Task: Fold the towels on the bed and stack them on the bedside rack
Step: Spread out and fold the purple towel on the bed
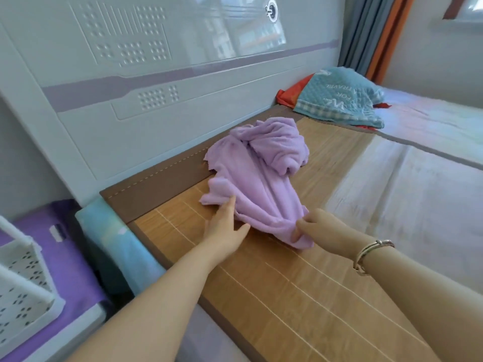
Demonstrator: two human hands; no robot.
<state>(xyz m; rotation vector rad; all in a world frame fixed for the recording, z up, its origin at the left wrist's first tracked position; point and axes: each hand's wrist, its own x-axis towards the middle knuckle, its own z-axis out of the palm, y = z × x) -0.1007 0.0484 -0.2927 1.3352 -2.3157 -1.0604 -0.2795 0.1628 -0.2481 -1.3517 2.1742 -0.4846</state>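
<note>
A crumpled lilac towel (264, 168) lies on the bamboo mat (274, 291) of the bed, close to the headboard. My left hand (226, 227) rests flat on the mat with its fingers spread, the fingertips touching the towel's near left corner. My right hand (317, 226), with a bracelet on the wrist, pinches the towel's near right edge. A teal towel (339, 97) with white lettering lies bunched farther along the bed, over a red cloth (290, 94). The white perforated rack (23, 278) stands at the lower left beside the bed.
The white headboard (156, 82) runs along the left behind the mat. A pale sheet (418, 184) covers the bed to the right. A purple surface (65, 246) lies under the rack, with a light blue folded cloth (112, 239) by the mat's edge. Curtains (371, 35) hang at the far corner.
</note>
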